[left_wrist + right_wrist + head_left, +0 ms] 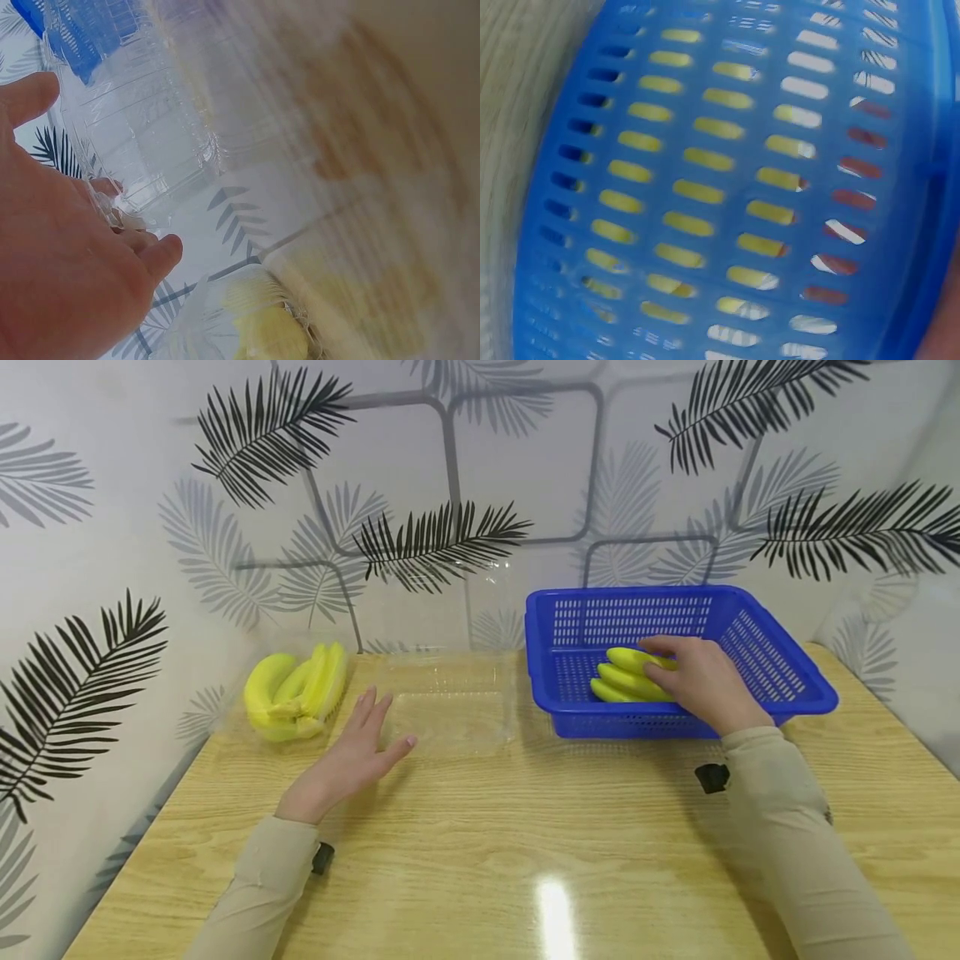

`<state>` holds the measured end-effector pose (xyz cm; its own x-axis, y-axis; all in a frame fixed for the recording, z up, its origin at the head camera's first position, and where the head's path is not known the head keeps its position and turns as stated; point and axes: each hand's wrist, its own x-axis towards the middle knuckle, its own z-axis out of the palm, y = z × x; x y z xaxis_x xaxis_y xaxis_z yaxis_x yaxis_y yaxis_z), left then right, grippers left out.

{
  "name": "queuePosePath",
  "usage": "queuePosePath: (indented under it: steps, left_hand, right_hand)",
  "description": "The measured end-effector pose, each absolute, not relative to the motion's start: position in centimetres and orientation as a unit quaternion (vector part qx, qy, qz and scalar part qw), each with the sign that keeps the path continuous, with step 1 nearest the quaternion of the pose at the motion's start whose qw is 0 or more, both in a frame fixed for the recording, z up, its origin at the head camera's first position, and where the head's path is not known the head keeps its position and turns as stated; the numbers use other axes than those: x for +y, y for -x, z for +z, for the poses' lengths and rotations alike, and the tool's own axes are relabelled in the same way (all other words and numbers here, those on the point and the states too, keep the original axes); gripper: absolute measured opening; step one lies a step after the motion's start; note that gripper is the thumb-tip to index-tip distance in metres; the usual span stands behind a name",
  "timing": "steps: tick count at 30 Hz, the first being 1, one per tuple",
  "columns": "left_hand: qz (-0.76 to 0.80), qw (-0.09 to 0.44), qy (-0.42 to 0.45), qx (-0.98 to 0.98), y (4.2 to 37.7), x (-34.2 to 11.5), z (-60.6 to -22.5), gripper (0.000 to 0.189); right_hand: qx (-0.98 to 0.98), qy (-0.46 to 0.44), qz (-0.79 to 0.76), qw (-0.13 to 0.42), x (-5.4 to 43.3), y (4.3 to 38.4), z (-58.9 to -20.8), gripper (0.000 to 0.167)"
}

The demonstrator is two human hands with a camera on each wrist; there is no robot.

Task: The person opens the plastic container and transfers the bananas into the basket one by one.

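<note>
My right hand [705, 681] reaches over the front rim of a blue plastic basket [558, 723], its thumb and fingers pinching the top of a bunch of yellow bananas [626, 679]. Seen through the basket's slots in the right wrist view, the bananas [686, 223] show as yellow patches. At the left side of a clear plastic container [450, 745] with a raised lid is my left hand [348, 760], thumb and fingers spread. The left wrist view has its fingertips right at the clear container [142, 150], some partly hidden behind the plastic.
Another bunch of bananas [296, 689] lies in a second clear container at the back left of the wooden table [480, 827]. A leaf-patterned wall [517, 468] rises right behind the containers and basket. Dark wrist devices [712, 777] sit by both sleeves.
</note>
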<state>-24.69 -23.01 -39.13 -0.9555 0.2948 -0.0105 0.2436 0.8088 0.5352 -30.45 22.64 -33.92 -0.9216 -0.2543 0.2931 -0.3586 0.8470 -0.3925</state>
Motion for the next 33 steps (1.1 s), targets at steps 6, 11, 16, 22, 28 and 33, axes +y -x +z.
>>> queuePosePath:
  steps: [6,11,16,22,28,33]
  left_hand:
    - [0.274,0.044,-0.144,0.950,24.6,-23.0,-39.0,0.088]
    - [0.265,0.036,-0.147,0.952,24.5,-23.1,-39.0,0.087]
    - [0.264,0.025,-0.147,0.953,24.5,-23.3,-38.8,0.085]
    - [0.267,0.009,-0.154,0.951,24.6,-23.4,-37.9,0.079]
    - [0.266,-0.054,-0.155,0.950,24.9,-23.9,-36.5,0.074]
    - [0.283,-0.112,-0.143,0.942,25.0,-25.5,-35.4,0.071]
  right_hand:
    - [-0.947,-0.183,0.231,0.126,22.1,30.1,-33.3,0.042]
    - [-0.945,-0.187,0.241,0.120,21.3,29.5,-32.7,0.048]
    - [-0.940,-0.199,0.256,0.108,19.5,28.7,-32.2,0.051]
    - [-0.932,-0.222,0.259,0.122,16.6,27.7,-31.7,0.051]
    - [-0.916,-0.267,0.262,0.141,13.4,27.0,-31.4,0.049]
    - [-0.906,-0.296,0.259,0.155,11.2,26.5,-31.6,0.048]
